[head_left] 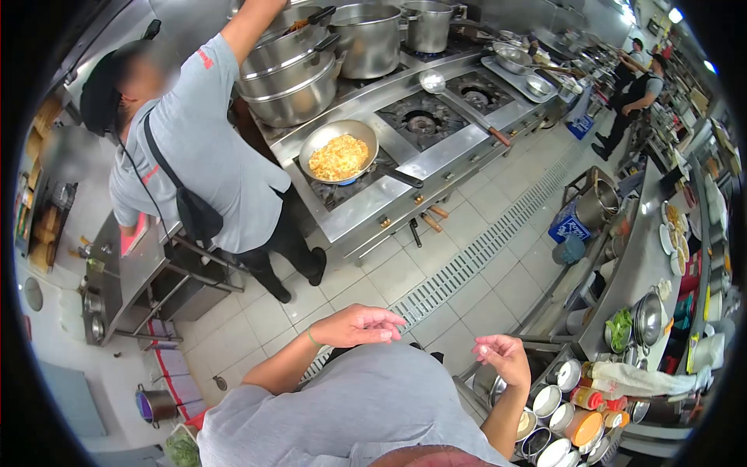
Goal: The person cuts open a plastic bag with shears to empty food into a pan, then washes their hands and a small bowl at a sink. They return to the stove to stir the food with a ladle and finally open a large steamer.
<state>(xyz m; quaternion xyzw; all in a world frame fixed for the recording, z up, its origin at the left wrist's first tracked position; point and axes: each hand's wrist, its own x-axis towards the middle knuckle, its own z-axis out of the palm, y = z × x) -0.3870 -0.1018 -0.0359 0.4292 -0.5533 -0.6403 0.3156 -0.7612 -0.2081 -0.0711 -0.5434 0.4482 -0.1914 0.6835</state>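
My left hand (359, 325) hovers in front of my grey shirt, its fingers stretched forward and nothing in them. A thin green band circles that wrist. To the right, my right hand (504, 358) is also raised and holds nothing, its fingers loosely bent and apart from the thumb. Neither hand touches anything. Ahead of them, a frying pan (339, 153) with a dark handle sits on a lit burner of the steel stove (424, 167). Yellow-orange food, like scrambled egg (340, 159), lies in it. A long-handled ladle (459, 103) rests across the stove top.
At the left, a co-worker (210, 148) in grey reaches up beside stacked steel pots (288, 89). A floor drain grate (475, 253) crosses the tiles. Low at right are several containers (583, 426) and a bowl of greens (619, 330). Other people (642, 93) stand far back.
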